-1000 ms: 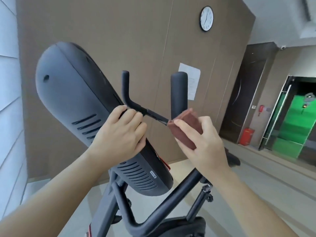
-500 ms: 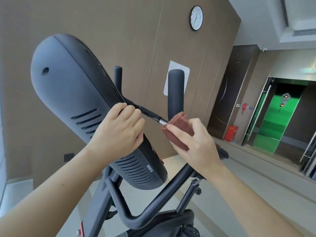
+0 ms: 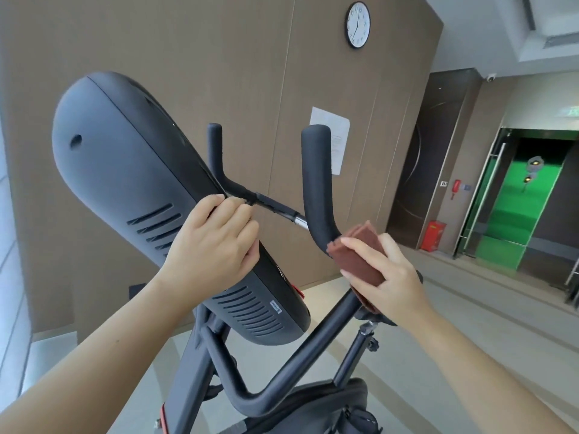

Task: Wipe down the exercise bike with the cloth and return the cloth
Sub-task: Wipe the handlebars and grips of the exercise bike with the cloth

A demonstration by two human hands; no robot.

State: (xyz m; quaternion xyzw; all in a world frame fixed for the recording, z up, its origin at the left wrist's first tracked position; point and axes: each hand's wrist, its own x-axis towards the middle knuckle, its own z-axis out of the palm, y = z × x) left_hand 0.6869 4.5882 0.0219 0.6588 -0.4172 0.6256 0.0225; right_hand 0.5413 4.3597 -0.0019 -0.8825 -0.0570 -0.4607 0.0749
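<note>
My left hand (image 3: 213, 245) grips the edge of the black plastic console housing (image 3: 125, 170) of the black exercise bike (image 3: 297, 358), fingers curled over it, while my right hand (image 3: 391, 277) clasps the folded reddish-brown cloth (image 3: 360, 255), pressed against the lower bend of the black padded handlebar (image 3: 318, 183).

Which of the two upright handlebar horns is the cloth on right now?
The thicker right-hand horn: the right hand holds the brown cloth against its curved base. The thinner horn stands apart, beyond the left hand gripping the console.
</note>
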